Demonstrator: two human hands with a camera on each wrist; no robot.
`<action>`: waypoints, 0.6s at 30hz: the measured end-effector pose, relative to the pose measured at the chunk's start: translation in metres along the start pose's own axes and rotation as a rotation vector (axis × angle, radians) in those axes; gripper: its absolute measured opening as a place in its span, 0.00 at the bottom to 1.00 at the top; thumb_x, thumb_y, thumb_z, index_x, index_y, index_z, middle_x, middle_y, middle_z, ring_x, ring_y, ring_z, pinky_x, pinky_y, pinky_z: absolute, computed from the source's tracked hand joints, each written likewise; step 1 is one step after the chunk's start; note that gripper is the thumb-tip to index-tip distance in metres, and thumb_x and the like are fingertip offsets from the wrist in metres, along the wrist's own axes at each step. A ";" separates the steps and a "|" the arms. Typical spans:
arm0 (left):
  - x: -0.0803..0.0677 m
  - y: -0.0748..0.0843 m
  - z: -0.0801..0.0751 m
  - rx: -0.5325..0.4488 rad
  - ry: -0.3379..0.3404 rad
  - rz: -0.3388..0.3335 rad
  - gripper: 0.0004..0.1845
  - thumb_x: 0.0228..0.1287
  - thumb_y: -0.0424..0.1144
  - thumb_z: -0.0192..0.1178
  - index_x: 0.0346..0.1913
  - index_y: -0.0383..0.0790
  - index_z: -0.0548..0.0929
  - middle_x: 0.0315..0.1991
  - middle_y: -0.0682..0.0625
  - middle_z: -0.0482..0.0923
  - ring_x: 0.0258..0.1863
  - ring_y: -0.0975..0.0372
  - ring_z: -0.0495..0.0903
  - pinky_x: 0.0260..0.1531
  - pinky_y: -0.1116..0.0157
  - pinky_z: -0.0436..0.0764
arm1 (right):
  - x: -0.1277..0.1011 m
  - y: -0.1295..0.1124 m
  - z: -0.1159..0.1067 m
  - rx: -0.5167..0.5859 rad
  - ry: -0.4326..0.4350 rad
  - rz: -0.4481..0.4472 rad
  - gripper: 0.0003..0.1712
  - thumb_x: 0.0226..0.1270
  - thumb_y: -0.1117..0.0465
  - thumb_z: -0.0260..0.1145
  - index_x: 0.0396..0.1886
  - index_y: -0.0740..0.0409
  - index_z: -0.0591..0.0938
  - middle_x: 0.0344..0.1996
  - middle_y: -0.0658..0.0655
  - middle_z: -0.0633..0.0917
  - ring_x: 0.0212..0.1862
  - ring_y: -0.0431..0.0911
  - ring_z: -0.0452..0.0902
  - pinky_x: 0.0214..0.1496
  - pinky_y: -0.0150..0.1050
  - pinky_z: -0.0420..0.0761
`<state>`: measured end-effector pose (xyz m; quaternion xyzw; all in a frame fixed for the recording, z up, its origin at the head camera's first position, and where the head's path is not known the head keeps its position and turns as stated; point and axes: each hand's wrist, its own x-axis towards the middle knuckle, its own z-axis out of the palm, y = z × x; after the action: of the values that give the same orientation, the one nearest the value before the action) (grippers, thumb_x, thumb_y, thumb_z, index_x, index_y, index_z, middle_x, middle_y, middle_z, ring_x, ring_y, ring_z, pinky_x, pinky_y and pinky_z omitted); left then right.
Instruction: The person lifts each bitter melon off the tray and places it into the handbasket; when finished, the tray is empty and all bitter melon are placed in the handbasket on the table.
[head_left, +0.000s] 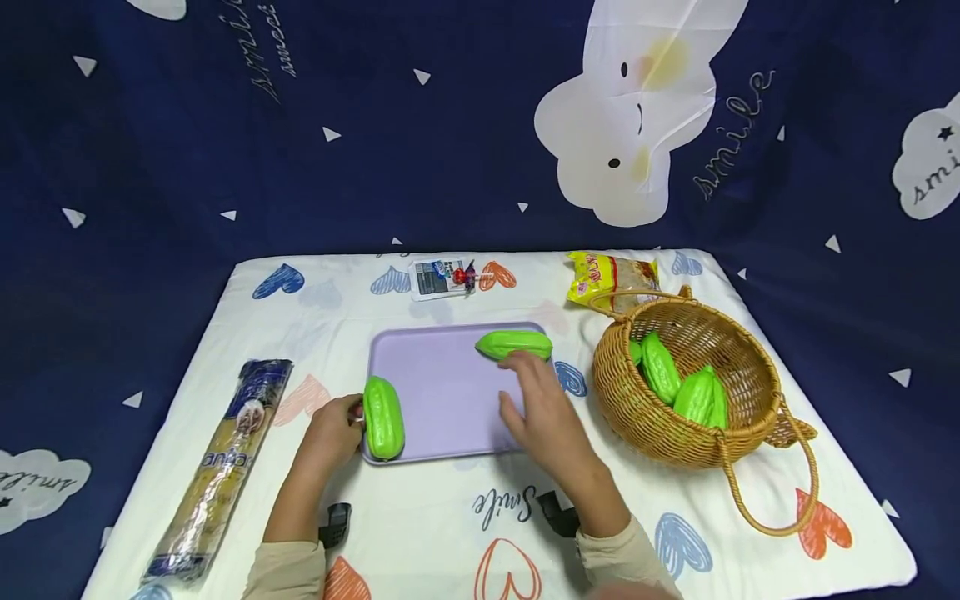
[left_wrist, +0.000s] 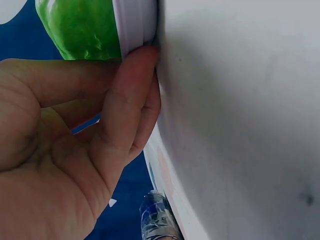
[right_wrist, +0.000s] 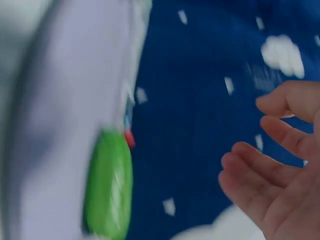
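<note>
With the left hand [head_left: 332,429], gripping the lilac tray [head_left: 450,400] by its left edge, right beside one long green fruit [head_left: 384,419] lying toward the front-left corner. With the right hand [head_left: 546,412], held open above the tray's right side, near another green fruit [head_left: 521,343] in the back-right corner. Seen at the right edge of the desk [head_left: 420,517]: a wicker basket [head_left: 626,400] holding more green fruits [head_left: 660,368]; along the left edge, a long packet [head_left: 217,479].

Long packet [head_left: 225,471] at left; yellow bag [head_left: 611,279] at back.
</note>
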<state>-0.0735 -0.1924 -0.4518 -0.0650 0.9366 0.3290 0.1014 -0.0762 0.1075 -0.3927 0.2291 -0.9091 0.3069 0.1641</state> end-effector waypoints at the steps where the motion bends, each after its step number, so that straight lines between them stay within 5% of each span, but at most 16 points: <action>1: 0.000 0.001 0.000 -0.001 0.001 0.000 0.24 0.61 0.26 0.52 0.62 0.25 0.72 0.47 0.35 0.79 0.44 0.47 0.76 0.44 0.50 0.74 | 0.000 -0.006 0.009 -0.004 -0.045 -0.021 0.22 0.61 0.64 0.65 0.56 0.58 0.76 0.58 0.59 0.76 0.60 0.54 0.72 0.63 0.48 0.73; 9: -0.002 0.001 0.004 0.003 -0.001 -0.022 0.24 0.62 0.26 0.52 0.63 0.27 0.73 0.45 0.37 0.80 0.40 0.50 0.76 0.41 0.53 0.75 | -0.003 -0.044 0.066 -0.129 -0.311 -0.223 0.27 0.63 0.54 0.66 0.61 0.52 0.73 0.60 0.58 0.74 0.58 0.51 0.75 0.55 0.42 0.79; 18: -0.003 0.003 0.002 0.004 0.026 -0.022 0.23 0.61 0.27 0.53 0.61 0.27 0.75 0.41 0.40 0.80 0.38 0.51 0.76 0.39 0.53 0.75 | 0.001 -0.060 0.092 -0.196 -0.403 -0.266 0.32 0.64 0.44 0.65 0.65 0.50 0.71 0.62 0.61 0.73 0.57 0.51 0.76 0.50 0.40 0.81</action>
<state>-0.0714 -0.1887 -0.4505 -0.0795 0.9377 0.3251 0.0932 -0.0604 0.0068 -0.4334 0.3863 -0.9106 0.1414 0.0399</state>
